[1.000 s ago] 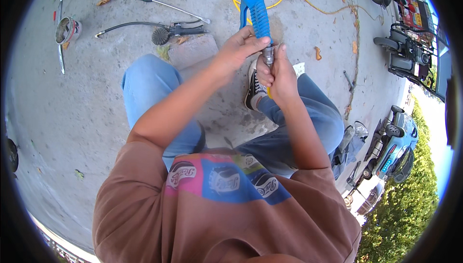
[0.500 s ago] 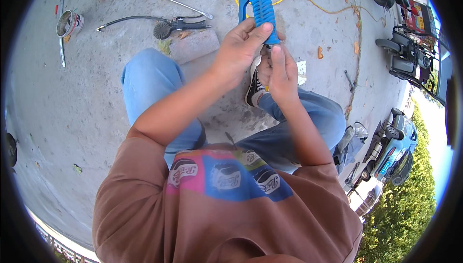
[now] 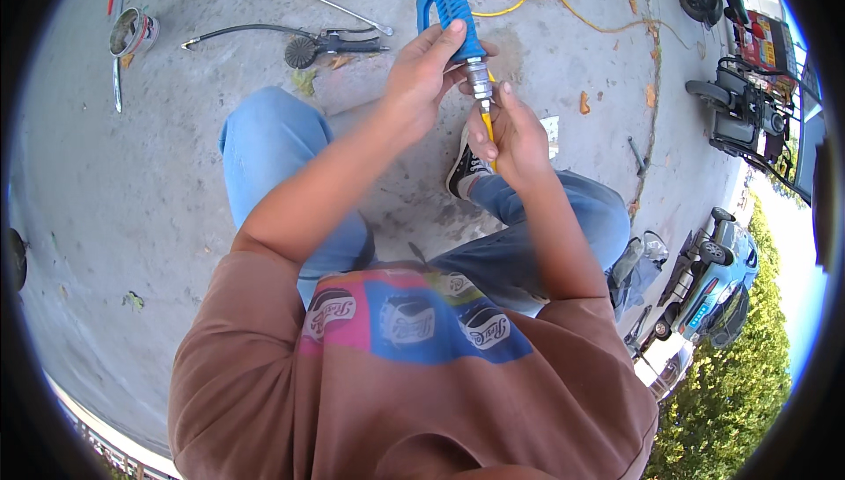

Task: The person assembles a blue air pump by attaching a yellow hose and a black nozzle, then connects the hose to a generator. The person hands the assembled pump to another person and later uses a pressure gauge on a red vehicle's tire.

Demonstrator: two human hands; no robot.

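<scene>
My left hand (image 3: 421, 75) is closed round the grip of a blue air blow gun (image 3: 447, 3), its thumb lying along the handle. A silver metal coupler (image 3: 479, 80) joins the lower end of that handle to a yellow air hose (image 3: 488, 125). Just below the coupler, my right hand (image 3: 518, 137) grips the hose, thumb pointing up; its fingers are partly hidden. The gun's nozzle points up and to the left, and its trigger faces left.
A tyre inflator with a gauge (image 3: 301, 51), a green-handled metal bar (image 3: 330, 5) and a tin can (image 3: 132, 33) lie on the concrete floor. More yellow hose (image 3: 515, 7) coils beyond the gun. Wheeled machines (image 3: 739, 97) stand far right. My knees flank the work.
The blow gun has shifted slightly left and tilted. My right hand has slid down from the handle's end onto the hose, leaving the metal coupler in sight.
</scene>
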